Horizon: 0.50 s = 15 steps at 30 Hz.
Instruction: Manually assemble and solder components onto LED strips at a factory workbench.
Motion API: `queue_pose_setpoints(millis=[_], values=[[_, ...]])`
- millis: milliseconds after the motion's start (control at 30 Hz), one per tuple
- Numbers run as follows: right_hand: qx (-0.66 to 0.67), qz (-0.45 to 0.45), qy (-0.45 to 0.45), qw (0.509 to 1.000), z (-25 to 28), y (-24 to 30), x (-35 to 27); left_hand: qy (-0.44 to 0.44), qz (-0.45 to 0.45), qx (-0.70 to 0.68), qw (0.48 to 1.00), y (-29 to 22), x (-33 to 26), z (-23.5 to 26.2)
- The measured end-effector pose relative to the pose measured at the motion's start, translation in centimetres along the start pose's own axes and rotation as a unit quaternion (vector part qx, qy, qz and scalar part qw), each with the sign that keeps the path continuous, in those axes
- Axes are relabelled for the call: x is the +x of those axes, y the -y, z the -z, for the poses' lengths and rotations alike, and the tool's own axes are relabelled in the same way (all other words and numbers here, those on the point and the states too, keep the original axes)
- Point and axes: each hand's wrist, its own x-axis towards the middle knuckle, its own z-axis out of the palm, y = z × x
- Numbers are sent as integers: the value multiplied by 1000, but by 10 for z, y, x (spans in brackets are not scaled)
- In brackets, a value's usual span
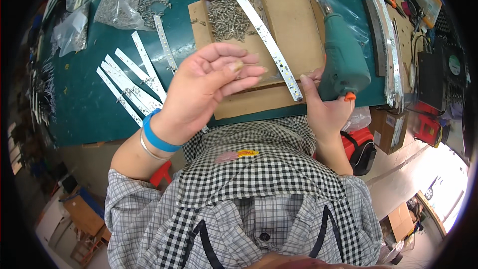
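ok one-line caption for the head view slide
Left hand raised over a cardboard tray of screws, right hand gripping a green drill.

A checked grey-and-white shirt (249, 209), a black-and-white gingham apron (259, 164) (dark straps), a blue wristband (157, 137).
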Motion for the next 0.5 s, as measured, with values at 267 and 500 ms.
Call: queue_pose_setpoints(millis=[267,500], values=[[21,64,104,992,6,27,2,23,-9,-55,998,21,13,-42],[-118,76,147,979,11,8,-4,25,3,-46,999,35,13,-60]])
